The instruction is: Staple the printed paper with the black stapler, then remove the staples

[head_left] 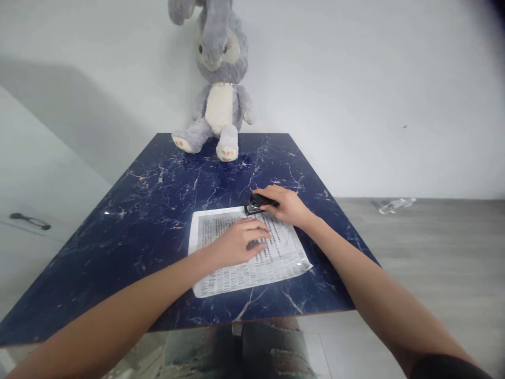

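Printed sheets of paper (pixel 224 281) lie on the dark blue table, covered with lines of text. My left hand (pixel 242 241) rests on the middle of the paper, palm down, with its fingers stretched out and slightly apart. A black stapler (pixel 258 202) sits at the far edge of the paper, its jaw end pointing left over that edge. My right hand (pixel 287 205) grips the stapler from the right, fingers over its top. How many sheets there are I cannot tell.
A grey plush rabbit (pixel 221 105) sits at the table's (pixel 130 252) far end against the white wall. At the left is a white cabinet with a black handle (pixel 30 221). A clear plastic bottle (pixel 396 205) lies on the floor at the right.
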### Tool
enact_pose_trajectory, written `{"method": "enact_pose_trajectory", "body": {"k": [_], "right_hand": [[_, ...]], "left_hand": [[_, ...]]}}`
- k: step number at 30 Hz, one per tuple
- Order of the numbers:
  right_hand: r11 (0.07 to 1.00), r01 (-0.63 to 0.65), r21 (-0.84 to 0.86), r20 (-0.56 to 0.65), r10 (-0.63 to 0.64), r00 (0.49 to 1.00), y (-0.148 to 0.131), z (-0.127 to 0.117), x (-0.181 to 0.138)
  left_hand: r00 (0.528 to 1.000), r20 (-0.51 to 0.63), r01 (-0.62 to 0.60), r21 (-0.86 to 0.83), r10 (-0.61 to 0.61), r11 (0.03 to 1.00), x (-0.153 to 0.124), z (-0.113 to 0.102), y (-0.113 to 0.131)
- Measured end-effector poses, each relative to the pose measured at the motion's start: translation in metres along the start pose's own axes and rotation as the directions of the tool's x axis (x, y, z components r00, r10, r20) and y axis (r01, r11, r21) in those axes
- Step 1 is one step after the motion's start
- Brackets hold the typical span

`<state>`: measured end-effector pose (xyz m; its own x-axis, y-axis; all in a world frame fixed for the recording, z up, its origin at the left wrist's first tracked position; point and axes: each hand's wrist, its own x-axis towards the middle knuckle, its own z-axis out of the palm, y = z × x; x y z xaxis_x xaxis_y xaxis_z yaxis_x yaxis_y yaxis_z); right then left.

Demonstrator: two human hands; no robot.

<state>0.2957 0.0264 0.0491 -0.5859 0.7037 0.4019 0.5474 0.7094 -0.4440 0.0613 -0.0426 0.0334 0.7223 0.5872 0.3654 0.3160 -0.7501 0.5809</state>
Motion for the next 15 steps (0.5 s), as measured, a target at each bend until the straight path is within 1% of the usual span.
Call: {"method": "enact_pose_trajectory", "body": {"k": [1,2,3,4,5,7,9,10,11,12,13,15], "right_hand": [[1.0,0.024,0.011,0.023,-0.024,0.999,-0.003,0.005,0.002],[0.999,0.033,0.018,0.033,-0.034,0.999,-0.006,0.008,0.003],[0.999,0.034,0.029,0.037,-0.035,0.999,-0.007,0.01,0.005],[0.998,0.028,0.049,0.034,-0.029,0.999,-0.006,0.011,0.006],[0.996,0.013,0.085,0.03,-0.016,0.999,-0.005,0.01,0.006],[0.977,-0.057,0.208,0.028,0.052,0.998,0.004,0.006,0.006],[0.918,-0.178,0.354,0.061,0.167,0.984,0.016,0.001,0.004],[0.877,-0.242,0.415,0.096,0.223,0.97,0.022,-0.001,0.002],[0.837,-0.297,0.46,0.135,0.264,0.955,0.027,-0.002,0.001],[0.804,-0.333,0.492,0.168,0.287,0.943,0.032,-0.002,-0.001],[0.784,-0.349,0.512,0.194,0.291,0.937,0.036,-0.002,-0.002],[0.778,-0.339,0.529,0.2,0.274,0.941,0.04,-0.001,-0.004]], "left_hand": [[0.996,-0.093,0.006,-0.03,-0.009,1.0,0.001,-0.001,0.003],[0.981,-0.192,0.023,-0.051,-0.032,0.998,0.001,-0.003,0.006],[0.954,-0.29,0.058,-0.068,-0.075,0.996,0.002,-0.005,0.007],[0.914,-0.382,0.107,-0.089,-0.134,0.99,0.002,-0.008,0.006],[0.863,-0.463,0.161,-0.123,-0.2,0.979,0.003,-0.011,0.002],[0.733,-0.58,0.258,-0.246,-0.355,0.934,0.003,-0.016,-0.011],[0.597,-0.616,0.292,-0.43,-0.514,0.854,0.004,-0.017,-0.029],[0.545,-0.603,0.284,-0.521,-0.583,0.805,0.004,-0.017,-0.037],[0.507,-0.583,0.269,-0.593,-0.635,0.759,0.004,-0.015,-0.045],[0.483,-0.565,0.256,-0.64,-0.67,0.724,0.004,-0.014,-0.051],[0.471,-0.555,0.248,-0.663,-0.686,0.706,0.004,-0.012,-0.055],[0.469,-0.553,0.256,-0.66,-0.688,0.706,0.004,-0.01,-0.058]]}}
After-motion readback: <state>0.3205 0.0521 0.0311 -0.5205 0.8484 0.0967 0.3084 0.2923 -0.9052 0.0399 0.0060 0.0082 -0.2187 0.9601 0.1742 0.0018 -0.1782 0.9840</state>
